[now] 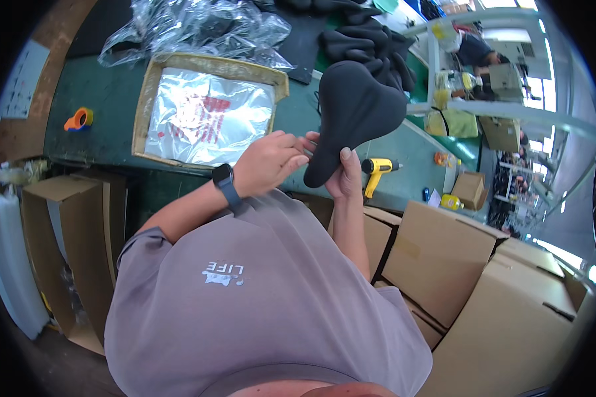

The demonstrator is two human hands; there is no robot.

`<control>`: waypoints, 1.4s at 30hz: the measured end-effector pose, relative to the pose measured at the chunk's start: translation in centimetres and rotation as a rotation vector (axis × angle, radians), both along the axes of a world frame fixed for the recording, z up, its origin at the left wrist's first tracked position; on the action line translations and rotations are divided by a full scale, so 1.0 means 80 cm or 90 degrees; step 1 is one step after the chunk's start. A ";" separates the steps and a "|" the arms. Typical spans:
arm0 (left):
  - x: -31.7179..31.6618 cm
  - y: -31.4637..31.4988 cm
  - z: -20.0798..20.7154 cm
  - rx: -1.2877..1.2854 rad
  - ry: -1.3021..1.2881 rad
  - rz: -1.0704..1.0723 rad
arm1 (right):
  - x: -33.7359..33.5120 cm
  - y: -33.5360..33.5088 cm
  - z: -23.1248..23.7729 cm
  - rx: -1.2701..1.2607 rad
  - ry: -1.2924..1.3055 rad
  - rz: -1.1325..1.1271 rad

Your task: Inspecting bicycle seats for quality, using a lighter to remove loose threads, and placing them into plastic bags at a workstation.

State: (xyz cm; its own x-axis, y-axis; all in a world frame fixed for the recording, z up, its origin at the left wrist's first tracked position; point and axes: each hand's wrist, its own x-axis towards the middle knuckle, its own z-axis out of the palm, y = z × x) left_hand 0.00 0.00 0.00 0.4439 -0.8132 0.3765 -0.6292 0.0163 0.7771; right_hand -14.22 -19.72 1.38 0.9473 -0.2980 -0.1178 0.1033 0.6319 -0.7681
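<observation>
A black bicycle saddle cover (361, 109), shaped like a padded seat, is held up over the bench with its narrow nose toward me. My right hand (346, 175) grips it near the nose, thumb on the near side and the other fingers partly hidden behind. Just left of the nose is my left hand (269, 162), a dark watch on its wrist. Its fingers are loosely stretched toward the cover's edge and hold nothing visible; whether their tips touch it I cannot tell.
A shallow cardboard tray (139, 126) holds shiny silver bags with red print. Clear plastic bags (198, 30) and black padded covers (367, 40) lie behind. A yellow heat gun (377, 173), an orange tape dispenser (79, 119) and cardboard boxes (437, 255) surround me. People work at far right.
</observation>
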 end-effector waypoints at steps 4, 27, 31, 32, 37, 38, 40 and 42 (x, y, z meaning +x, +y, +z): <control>0.057 -0.018 -0.148 0.052 0.307 0.212 | -0.015 0.007 -0.025 0.064 0.221 -0.053; 0.079 0.046 -0.339 0.233 0.461 0.367 | -0.014 0.081 -0.174 -0.256 0.455 0.007; 0.085 0.077 -0.295 0.133 0.262 0.252 | 0.086 0.082 -0.176 -0.053 0.309 0.118; 0.084 0.082 -0.282 0.136 0.213 0.204 | 0.108 0.084 -0.174 -0.020 0.337 0.133; 0.095 0.134 -0.225 -0.091 0.855 0.317 | 0.163 0.100 -0.168 0.117 0.338 0.183; 0.112 0.160 -0.216 -0.317 1.010 0.344 | 0.159 0.101 -0.163 0.199 0.285 0.165; 0.142 0.221 -0.197 -0.606 1.148 0.373 | 0.145 0.092 -0.147 0.236 0.257 0.117; 0.157 0.261 -0.177 -0.661 1.128 0.325 | 0.126 0.076 -0.121 0.140 0.171 0.190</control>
